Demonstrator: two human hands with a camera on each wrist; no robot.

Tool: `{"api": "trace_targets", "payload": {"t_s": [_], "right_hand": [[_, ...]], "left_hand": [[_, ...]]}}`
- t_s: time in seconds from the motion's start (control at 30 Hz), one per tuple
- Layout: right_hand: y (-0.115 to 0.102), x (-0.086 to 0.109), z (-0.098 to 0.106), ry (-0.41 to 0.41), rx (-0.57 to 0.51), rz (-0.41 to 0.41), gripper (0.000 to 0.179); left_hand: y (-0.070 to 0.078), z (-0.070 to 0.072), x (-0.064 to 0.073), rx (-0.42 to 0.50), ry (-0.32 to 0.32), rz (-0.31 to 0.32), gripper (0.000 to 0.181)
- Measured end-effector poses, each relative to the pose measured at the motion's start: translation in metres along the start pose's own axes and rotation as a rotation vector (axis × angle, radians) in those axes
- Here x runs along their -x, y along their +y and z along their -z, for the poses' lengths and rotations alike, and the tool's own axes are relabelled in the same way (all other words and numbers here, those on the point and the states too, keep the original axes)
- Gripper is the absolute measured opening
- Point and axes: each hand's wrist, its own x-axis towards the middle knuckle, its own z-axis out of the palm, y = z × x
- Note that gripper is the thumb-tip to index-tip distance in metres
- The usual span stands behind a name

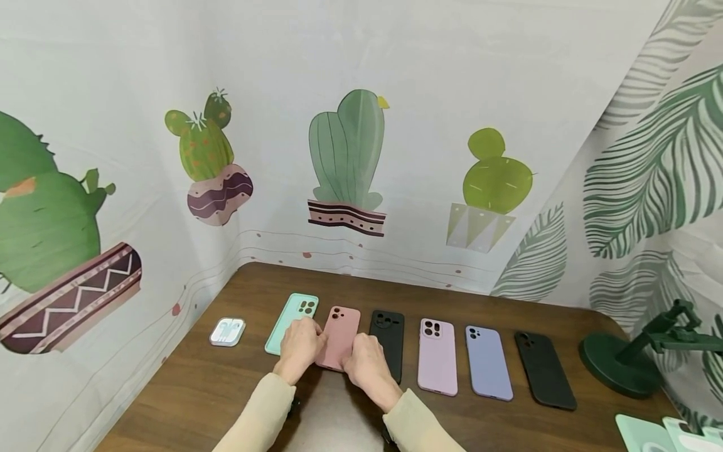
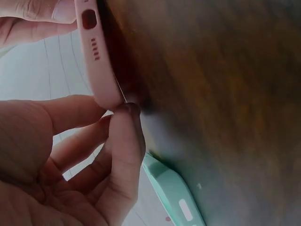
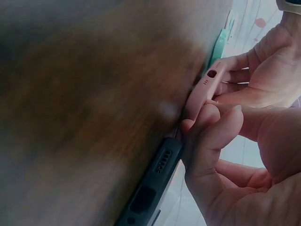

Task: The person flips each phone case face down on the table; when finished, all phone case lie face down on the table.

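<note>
A pink phone case [image 1: 342,333] lies back side up on the table, between my two hands. My left hand [image 1: 301,345] pinches its left edge; in the left wrist view, thumb and index finger close on a corner of the case beside the port opening. At the lower right corner, my right hand [image 1: 369,367] holds it between thumb and fingers. Just left of it is a mint green phone case [image 1: 282,329], partly covered by my left hand. A black phone case [image 1: 391,336] lies close on the right, partly behind my right hand.
Rightward in the row lie a lilac case [image 1: 437,370], a lavender blue case [image 1: 489,370] and another black case [image 1: 548,376]. A dark green lamp base [image 1: 610,364] stands at the right. Earphones in a clear box [image 1: 228,331] are at the left. Cactus-print cloth [image 1: 418,163] hangs behind the table.
</note>
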Motion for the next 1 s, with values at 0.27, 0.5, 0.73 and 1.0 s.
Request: {"api": "trace_targets", "payload": {"t_s": [0.27, 0.5, 0.73, 1.0], "right_hand": [[0.005, -0.002, -0.006, 0.003, 0.046, 0.007, 0.039], [-0.016, 0.015, 0.016, 0.032, -0.025, 0.021, 0.032], [-0.035, 0.017, 0.016, 0.032, -0.032, 0.078, 0.014], [-0.055, -0.007, -0.020, -0.097, -0.130, 0.093, 0.021]], "left_hand": [[0.030, 0.034, 0.025, 0.059, -0.045, -0.039, 0.028], [0.032, 0.047, 0.032, 0.096, 0.007, -0.073, 0.019], [0.024, 0.082, 0.031, 0.046, 0.075, -0.021, 0.011], [-0.017, 0.091, 0.015, 0.036, 0.119, -0.018, 0.016]]}}
